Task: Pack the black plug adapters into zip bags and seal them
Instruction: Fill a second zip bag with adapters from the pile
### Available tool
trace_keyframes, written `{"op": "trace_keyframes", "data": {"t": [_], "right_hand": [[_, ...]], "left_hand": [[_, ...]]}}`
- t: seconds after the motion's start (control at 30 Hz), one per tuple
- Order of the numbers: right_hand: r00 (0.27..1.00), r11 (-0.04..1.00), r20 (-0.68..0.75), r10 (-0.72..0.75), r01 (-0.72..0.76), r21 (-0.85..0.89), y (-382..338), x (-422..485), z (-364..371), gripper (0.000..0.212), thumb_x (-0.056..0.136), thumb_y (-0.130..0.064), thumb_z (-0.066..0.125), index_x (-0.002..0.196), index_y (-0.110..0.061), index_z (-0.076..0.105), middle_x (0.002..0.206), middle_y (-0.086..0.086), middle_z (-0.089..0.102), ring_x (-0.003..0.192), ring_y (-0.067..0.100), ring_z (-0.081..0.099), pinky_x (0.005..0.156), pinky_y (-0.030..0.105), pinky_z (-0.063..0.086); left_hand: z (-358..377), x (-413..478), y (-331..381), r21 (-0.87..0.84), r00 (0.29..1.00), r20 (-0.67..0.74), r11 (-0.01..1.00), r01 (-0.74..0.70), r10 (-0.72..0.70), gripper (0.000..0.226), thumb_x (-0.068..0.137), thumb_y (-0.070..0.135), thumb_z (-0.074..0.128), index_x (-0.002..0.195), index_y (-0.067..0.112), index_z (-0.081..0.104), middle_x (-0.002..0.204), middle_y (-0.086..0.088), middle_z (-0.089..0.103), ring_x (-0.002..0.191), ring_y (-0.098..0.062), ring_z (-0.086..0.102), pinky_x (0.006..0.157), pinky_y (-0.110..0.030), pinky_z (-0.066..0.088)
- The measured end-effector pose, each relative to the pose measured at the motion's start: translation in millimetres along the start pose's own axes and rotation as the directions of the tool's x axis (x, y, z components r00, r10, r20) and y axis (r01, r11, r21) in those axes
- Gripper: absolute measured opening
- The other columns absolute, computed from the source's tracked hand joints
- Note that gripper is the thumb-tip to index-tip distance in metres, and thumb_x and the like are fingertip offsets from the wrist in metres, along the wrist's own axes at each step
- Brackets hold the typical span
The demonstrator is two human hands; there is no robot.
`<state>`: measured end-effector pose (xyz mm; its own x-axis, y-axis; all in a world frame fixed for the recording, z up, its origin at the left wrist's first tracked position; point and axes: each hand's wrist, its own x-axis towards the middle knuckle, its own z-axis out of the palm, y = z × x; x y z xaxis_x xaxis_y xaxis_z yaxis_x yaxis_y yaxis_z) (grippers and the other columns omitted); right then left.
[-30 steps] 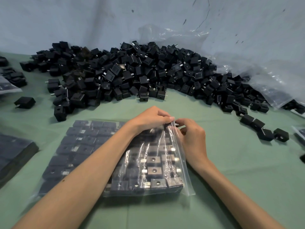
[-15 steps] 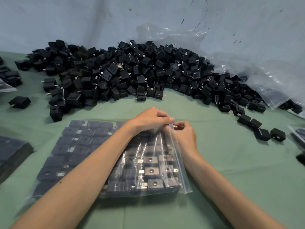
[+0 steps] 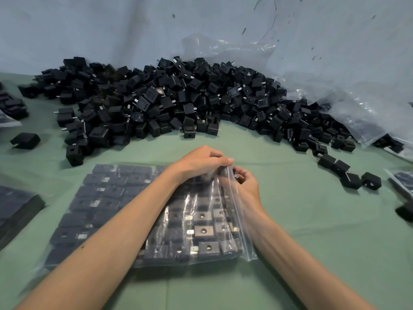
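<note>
A clear zip bag (image 3: 243, 224) lies flat on the green table, filled with rows of black plug adapters (image 3: 203, 230). Its open mouth runs along the right side. My left hand (image 3: 201, 162) reaches across the bag and pinches the far end of the mouth edge. My right hand (image 3: 245, 186) sits just right of it, fingers curled round a black adapter at the bag's mouth. A large loose pile of black adapters (image 3: 169, 104) stretches across the back of the table.
Crumpled clear plastic bags (image 3: 357, 104) lie at the back right against the wall. Several stray adapters (image 3: 348, 175) sit to the right, one single adapter (image 3: 25, 140) at the left. Filled bags lie at the left edge (image 3: 15, 206) and right edge (image 3: 402, 182).
My right hand has drawn in closer to the bag's mouth beneath my left hand's fingertips. The left hand keeps its pinch on the bag edge.
</note>
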<state>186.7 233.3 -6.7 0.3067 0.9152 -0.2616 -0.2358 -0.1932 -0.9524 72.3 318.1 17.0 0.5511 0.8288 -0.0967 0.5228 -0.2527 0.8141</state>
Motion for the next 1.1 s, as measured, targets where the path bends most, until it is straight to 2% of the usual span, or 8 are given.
{"op": "trace_keyframes", "data": {"t": [0.17, 0.33, 0.47, 0.57, 0.67, 0.83, 0.97, 1.1], "right_hand": [[0.984, 0.923, 0.075, -0.159, 0.176, -0.344, 1, 3, -3, 0.050, 0.079, -0.021, 0.075, 0.126, -0.018, 0.059, 0.118, 0.005, 0.065, 0.110, 0.026, 0.061, 0.096, 0.047, 0.049], [0.972, 0.834, 0.188, -0.141, 0.219, -0.507, -3, 2, -7, 0.077, 0.082, -0.054, 0.059, 0.147, -0.023, 0.032, 0.128, -0.003, 0.038, 0.119, 0.018, 0.045, 0.104, 0.044, 0.040], [0.962, 0.875, 0.261, -0.074, 0.188, -0.445, -7, 2, -19, 0.071, 0.094, -0.048, 0.050, 0.152, -0.024, 0.017, 0.131, -0.012, 0.041, 0.124, 0.014, 0.043, 0.108, 0.038, 0.037], [0.982, 0.933, 0.117, -0.149, 0.179, -0.312, -9, 5, -21, 0.057, 0.087, -0.030, 0.068, 0.138, -0.017, 0.045, 0.115, -0.008, 0.059, 0.106, 0.012, 0.060, 0.088, 0.029, 0.053], [0.982, 0.948, 0.009, -0.189, 0.184, -0.260, -12, 9, -18, 0.035, 0.077, -0.022, 0.078, 0.107, -0.017, 0.061, 0.104, -0.001, 0.065, 0.087, 0.003, 0.063, 0.058, 0.009, 0.049], [0.971, 0.876, -0.073, -0.229, 0.173, -0.451, -8, 11, -13, 0.029, 0.079, -0.036, 0.075, 0.098, -0.017, 0.064, 0.095, -0.002, 0.067, 0.084, 0.011, 0.065, 0.068, 0.022, 0.053], [0.997, 0.973, -0.065, -0.049, 0.033, -0.230, -9, 9, -11, 0.038, 0.073, -0.029, 0.081, 0.099, -0.012, 0.060, 0.097, 0.009, 0.069, 0.086, 0.024, 0.068, 0.082, 0.040, 0.057], [0.997, 0.994, -0.015, 0.075, -0.076, -0.080, -13, 7, -6, 0.048, 0.069, -0.024, 0.084, 0.103, -0.005, 0.057, 0.090, 0.015, 0.071, 0.066, 0.021, 0.066, 0.065, 0.035, 0.058]], "left_hand": [[-1, 2, -3, 0.008, 1.000, -0.027, 1.000, 0.006, -0.006, 0.028, 0.088, 0.049, 0.058, 0.092, 0.025, 0.072, 0.096, 0.010, 0.068, 0.095, -0.005, 0.060, 0.077, -0.023, 0.041], [-1, 7, -3, 0.095, 0.995, -0.013, 0.990, 0.101, -0.100, 0.046, 0.090, 0.045, 0.053, 0.052, 0.020, 0.050, 0.038, 0.015, 0.039, 0.040, 0.000, 0.039, 0.059, -0.026, 0.034], [-2, 7, 0, 0.034, 0.989, 0.044, 0.989, 0.141, -0.142, 0.044, 0.092, 0.042, 0.054, 0.054, 0.019, 0.048, 0.050, 0.013, 0.051, 0.059, -0.009, 0.048, 0.073, -0.032, 0.036], [-7, 6, 2, 0.023, 0.981, 0.106, 0.987, 0.160, -0.161, 0.038, 0.091, 0.040, 0.056, 0.061, 0.018, 0.061, 0.075, 0.007, 0.065, 0.082, -0.014, 0.057, 0.086, -0.037, 0.039], [-15, 5, 5, 0.008, 0.967, 0.164, 0.980, 0.198, -0.197, 0.028, 0.090, 0.043, 0.057, 0.078, 0.021, 0.070, 0.095, 0.003, 0.067, 0.098, -0.019, 0.057, 0.099, -0.040, 0.038], [-18, 3, 10, 0.010, 0.962, 0.200, 0.982, 0.187, -0.185, 0.037, 0.090, 0.048, 0.057, 0.076, 0.016, 0.070, 0.068, 0.011, 0.061, 0.074, -0.012, 0.054, 0.097, -0.040, 0.040], [-18, 1, 12, 0.008, 0.965, 0.205, 0.986, 0.166, -0.165, 0.041, 0.091, 0.048, 0.057, 0.077, 0.011, 0.066, 0.080, -0.006, 0.062, 0.078, -0.020, 0.054, 0.091, -0.038, 0.039], [-16, 2, 8, -0.014, 0.972, 0.184, 0.989, 0.150, -0.145, 0.038, 0.090, 0.049, 0.057, 0.073, 0.017, 0.068, 0.099, 0.002, 0.070, 0.101, -0.017, 0.060, 0.104, -0.041, 0.034]]}}
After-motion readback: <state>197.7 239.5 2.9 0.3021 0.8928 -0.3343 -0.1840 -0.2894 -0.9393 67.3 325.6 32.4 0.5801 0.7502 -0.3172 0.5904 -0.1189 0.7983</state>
